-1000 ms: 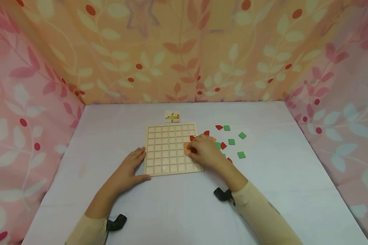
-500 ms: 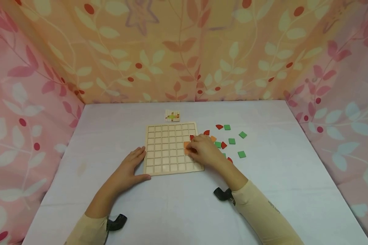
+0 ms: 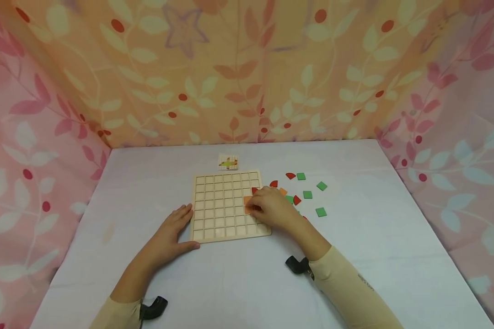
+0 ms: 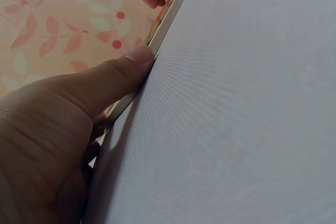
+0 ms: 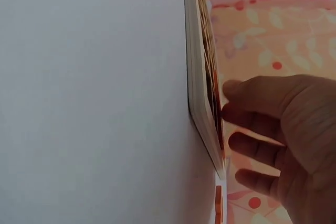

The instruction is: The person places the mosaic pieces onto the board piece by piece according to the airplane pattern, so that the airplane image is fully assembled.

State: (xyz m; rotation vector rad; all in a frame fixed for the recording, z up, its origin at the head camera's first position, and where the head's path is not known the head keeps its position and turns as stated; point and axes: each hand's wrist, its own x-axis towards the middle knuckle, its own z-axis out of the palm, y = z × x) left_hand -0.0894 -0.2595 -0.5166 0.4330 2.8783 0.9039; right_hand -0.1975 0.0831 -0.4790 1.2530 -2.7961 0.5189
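In the head view a pale wooden grid board (image 3: 219, 201) lies on the table. My left hand (image 3: 170, 235) rests at its near left corner, fingers along the left edge and thumb (image 4: 131, 64) against the front edge. My right hand (image 3: 275, 209) is over the board's right side. Its thumb and index fingertips touch down at orange square tiles (image 3: 247, 201) set in the grid, partly hidden beneath the hand. Just behind them a red quarter-round piece (image 3: 254, 190) sits in another cell. The right wrist view shows the fingertips (image 5: 232, 87) close at the board's surface.
Right of the board lie several loose green squares (image 3: 308, 194), red quarter-round pieces (image 3: 290, 175) and an orange piece (image 3: 283, 192). Behind the board is a small pattern card (image 3: 228, 161). Flowered cloth (image 3: 214, 91) walls the white table (image 3: 238, 283) at back and sides.
The head view has tilted slightly, so everything sits a little lower in the picture. Both hands stay at the same places on the board, the right fingertips still at the orange tiles.
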